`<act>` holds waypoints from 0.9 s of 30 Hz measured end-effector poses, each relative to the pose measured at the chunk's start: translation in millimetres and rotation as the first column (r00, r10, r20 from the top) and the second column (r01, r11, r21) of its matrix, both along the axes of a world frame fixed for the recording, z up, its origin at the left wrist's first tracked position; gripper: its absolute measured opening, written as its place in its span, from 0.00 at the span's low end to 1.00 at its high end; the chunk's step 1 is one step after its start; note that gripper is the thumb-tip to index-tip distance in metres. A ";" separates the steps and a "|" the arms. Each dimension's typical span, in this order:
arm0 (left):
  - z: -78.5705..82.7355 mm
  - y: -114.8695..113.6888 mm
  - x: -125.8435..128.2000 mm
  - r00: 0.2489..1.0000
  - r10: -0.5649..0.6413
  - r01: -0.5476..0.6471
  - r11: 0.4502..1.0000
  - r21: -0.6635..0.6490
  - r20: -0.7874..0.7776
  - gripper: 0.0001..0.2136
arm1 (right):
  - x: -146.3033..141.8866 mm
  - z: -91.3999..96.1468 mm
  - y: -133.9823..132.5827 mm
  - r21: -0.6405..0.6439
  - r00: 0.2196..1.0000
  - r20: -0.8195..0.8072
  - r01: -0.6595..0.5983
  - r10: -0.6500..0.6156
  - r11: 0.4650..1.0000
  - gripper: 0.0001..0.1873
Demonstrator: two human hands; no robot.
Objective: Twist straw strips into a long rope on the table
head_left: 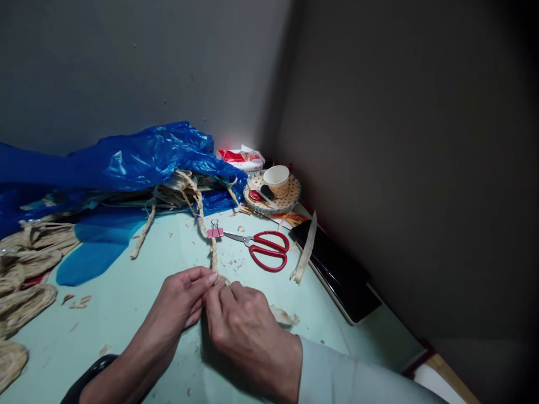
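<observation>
My left hand and my right hand meet over the pale green table, fingers pinched together on the near end of a braided straw cord. The braid runs away from me to a pink binder clip clamped on it, then on toward a pile of straw under a blue plastic bag. Loose straw ends stick out just right of my right hand. Red-handled scissors lie shut on the table beyond my hands, to the right of the braid.
Coiled braids of straw are heaped at the left edge. A woven tray with a paper cup stands at the back by the wall corner. A dark flat device lies along the right wall, with a straw strip on it.
</observation>
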State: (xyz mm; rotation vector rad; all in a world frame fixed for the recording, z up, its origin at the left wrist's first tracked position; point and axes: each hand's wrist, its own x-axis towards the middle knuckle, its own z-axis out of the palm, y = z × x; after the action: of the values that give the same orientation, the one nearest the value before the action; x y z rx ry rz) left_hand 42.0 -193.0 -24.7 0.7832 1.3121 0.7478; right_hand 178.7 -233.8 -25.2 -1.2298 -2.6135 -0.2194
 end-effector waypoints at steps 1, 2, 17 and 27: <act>0.3 0.3 -1.3 1.000 -0.009 0.009 1.000 0.000 0.004 0.14 | 1.7 2.0 0.5 -0.014 1.000 -0.026 -0.017 0.017 1.000 0.16; 0.4 0.9 -3.0 0.999 -0.029 0.029 0.999 0.013 0.014 0.14 | 4.7 5.5 2.0 -0.062 0.997 -0.075 -0.022 0.017 0.998 0.15; 4.5 5.4 -9.7 0.961 -0.238 0.256 0.958 0.131 -0.139 0.11 | 22.6 -6.3 53.0 -0.713 0.588 -0.651 -0.254 -0.481 0.654 0.11; 10.1 -1.5 -13.5 0.730 -0.114 0.405 0.867 0.292 -0.674 0.17 | 16.1 -5.7 46.4 -0.725 0.524 -0.618 -0.090 -0.587 0.683 0.10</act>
State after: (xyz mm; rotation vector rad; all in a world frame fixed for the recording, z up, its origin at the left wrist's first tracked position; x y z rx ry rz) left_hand 28.5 -194.5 -14.6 1.6639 1.6066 0.5425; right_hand 194.8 -187.4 -30.9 -1.4381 -1.5964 1.1522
